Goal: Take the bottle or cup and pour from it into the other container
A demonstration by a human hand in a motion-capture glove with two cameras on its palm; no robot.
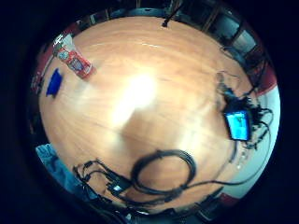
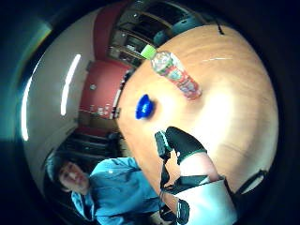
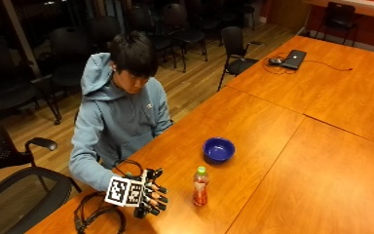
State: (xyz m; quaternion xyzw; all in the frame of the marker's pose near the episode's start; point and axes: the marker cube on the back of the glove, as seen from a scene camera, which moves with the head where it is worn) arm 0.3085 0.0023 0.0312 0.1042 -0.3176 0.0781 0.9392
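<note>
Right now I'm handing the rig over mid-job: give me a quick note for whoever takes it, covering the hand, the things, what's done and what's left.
Right hand: gloved, fingers loosely curled, holding nothing, just short of the bottle.
Bottle: upright on the table, green cap on, red drink inside, untouched.
Blue bowl: on the table beyond the bottle, apart from it; nothing shows inside.
Done: nothing yet.
Left: grip the bottle, lift it, pour into the bowl. The cap probably needs to come off first.

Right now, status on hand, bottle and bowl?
Right hand open beside the bottle, no grip yet. Bottle upright, capped. Bowl just beyond it on the table. Nothing between.
</note>
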